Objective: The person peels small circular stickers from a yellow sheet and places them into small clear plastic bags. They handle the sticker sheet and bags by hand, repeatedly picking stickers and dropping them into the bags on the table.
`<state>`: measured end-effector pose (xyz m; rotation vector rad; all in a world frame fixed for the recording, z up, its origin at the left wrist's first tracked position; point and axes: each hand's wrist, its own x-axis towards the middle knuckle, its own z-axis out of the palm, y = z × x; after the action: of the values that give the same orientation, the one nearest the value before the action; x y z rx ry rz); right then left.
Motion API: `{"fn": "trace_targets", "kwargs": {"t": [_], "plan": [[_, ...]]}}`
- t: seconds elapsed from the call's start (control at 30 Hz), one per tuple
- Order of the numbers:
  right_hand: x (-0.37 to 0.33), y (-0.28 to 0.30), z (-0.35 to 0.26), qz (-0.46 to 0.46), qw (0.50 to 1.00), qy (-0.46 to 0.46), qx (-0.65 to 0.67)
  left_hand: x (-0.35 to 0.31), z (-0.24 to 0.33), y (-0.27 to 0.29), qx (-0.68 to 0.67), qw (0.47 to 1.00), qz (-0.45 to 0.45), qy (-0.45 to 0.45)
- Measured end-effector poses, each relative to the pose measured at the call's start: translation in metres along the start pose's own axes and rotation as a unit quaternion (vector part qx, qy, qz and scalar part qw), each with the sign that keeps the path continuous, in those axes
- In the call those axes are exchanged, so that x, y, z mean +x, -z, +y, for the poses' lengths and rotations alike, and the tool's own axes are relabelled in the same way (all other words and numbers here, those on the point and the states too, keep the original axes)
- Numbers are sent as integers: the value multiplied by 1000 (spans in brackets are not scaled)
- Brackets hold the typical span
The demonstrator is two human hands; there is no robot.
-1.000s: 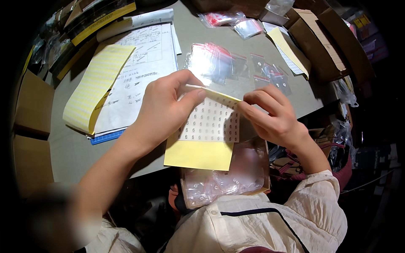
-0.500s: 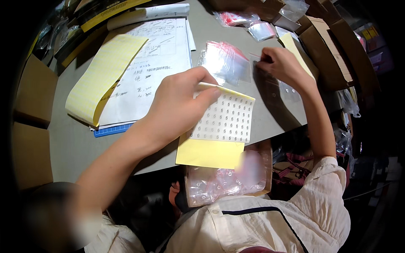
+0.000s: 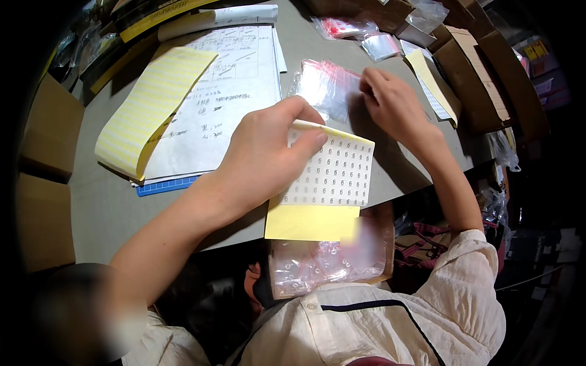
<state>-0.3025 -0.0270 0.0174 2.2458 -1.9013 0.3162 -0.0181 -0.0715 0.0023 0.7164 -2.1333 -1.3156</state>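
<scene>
My left hand pinches the top edge of a white label sheet between thumb and fingers. Rows of small identical printed stickers cover it, and its yellow backing hangs below, past the table's near edge. Beyond the sheet lies a fanned stack of clear zip bags with red seal strips. At the stack's right edge, my right hand is closed with its fingers curled. Its fingertips are partly hidden, so whatever they pinch cannot be made out.
An open box of bagged small parts sits below the table edge at my lap. Papers and a curled yellow label sheet lie left. More zip bags, another label sheet and cardboard boxes stand around the far right.
My right hand has moved left to the zip bag stack. The clear bag that was below it is no longer visible. My left hand and its label sheet have shifted slightly right.
</scene>
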Motion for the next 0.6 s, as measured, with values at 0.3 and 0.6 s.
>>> {"fn": "trace_targets", "kwargs": {"t": [0.3,0.6], "plan": [[-32,41,56,-35,962,-216,166,-1,6,-1,-4,1000,-16,5],[-66,36,-59,-113,811,-133,559,-7,2,-7,-123,991,-47,10]]}}
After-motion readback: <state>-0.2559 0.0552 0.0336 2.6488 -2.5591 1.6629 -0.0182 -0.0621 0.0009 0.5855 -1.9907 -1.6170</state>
